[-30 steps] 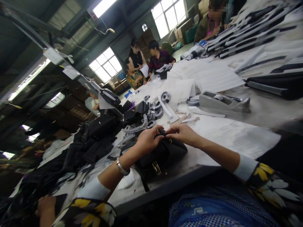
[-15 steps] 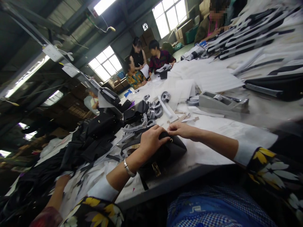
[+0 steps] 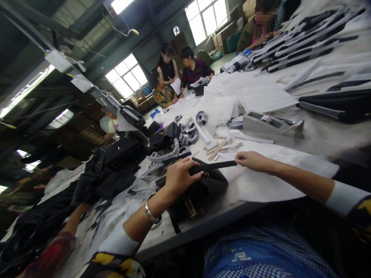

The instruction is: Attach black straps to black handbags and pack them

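Note:
A black handbag (image 3: 213,185) with gold-coloured fittings lies near the table's front edge. My left hand (image 3: 181,173) is closed at the bag's upper edge, thumb towards the right. From there a black strap (image 3: 222,165) runs taut across the top of the bag. Its far end is pinched in the fingers of my right hand (image 3: 251,160), out to the right above white sheeting. A gold clasp (image 3: 190,207) shows on the bag's front, below my left hand. Whether the strap joins the bag under my left hand is hidden.
Behind the bag lie thin brown strips (image 3: 218,150) and wrapped coiled straps (image 3: 188,135). A grey tape dispenser (image 3: 269,124) stands to the right. More black bags (image 3: 121,150) are piled at left, where another person's arm (image 3: 75,222) reaches in. Several people sit or stand across the table.
My right hand has moved right, away from my left, drawing the black strap out straight between them. My left hand stays at the bag. The other person's arm at left has shifted slightly.

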Demonstrator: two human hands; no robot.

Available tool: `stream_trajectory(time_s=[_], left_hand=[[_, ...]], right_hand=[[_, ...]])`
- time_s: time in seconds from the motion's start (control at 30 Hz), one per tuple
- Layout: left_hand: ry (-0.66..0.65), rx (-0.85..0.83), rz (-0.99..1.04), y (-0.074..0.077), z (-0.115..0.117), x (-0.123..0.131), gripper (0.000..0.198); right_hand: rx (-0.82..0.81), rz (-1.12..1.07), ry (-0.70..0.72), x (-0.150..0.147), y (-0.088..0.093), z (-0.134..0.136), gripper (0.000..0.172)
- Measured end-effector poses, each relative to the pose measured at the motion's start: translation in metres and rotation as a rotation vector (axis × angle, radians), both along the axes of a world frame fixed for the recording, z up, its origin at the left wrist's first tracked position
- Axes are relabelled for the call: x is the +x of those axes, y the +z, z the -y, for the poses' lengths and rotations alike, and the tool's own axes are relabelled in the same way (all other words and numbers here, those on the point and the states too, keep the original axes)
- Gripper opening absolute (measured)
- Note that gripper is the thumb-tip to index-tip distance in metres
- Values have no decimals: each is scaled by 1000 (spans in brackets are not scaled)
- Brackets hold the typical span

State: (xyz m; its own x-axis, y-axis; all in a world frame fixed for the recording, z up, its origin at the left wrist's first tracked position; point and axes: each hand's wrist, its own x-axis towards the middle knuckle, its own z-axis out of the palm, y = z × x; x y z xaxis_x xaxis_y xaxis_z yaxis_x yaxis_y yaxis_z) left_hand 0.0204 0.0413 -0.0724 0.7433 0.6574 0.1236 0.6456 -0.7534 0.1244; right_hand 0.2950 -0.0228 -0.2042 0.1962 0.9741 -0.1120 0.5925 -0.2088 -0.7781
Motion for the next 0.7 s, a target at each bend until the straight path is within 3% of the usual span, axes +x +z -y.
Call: stream_trajectory(time_s=[0.17,0.27,0.33,0.4,0.47,0.57,0.7], left_hand=[[-5,-22,20,-2,-2,0,27],[-16,-34,27,-2,-3,-1,28],[-15,-44,29,-2,-4,-1,28],[-17,-65,32,-1,-4,0,28],[-16,-102,47,-1,-5,1,29],[44,-222,88,1,-6,2,36],[118,-400,157,4,-10,4,33]], right_hand=[[-14,148,-37,7,-8,2,12],[61,207,-66,-7,1,5,13],[206,206,-34,-24,13,6,25],[385,88,80,-45,24,4,31],[468,-139,190,-63,31,-2,25],[420,-382,236,-78,32,-12,18],[370,-515,272,-80,27,-22,22]])
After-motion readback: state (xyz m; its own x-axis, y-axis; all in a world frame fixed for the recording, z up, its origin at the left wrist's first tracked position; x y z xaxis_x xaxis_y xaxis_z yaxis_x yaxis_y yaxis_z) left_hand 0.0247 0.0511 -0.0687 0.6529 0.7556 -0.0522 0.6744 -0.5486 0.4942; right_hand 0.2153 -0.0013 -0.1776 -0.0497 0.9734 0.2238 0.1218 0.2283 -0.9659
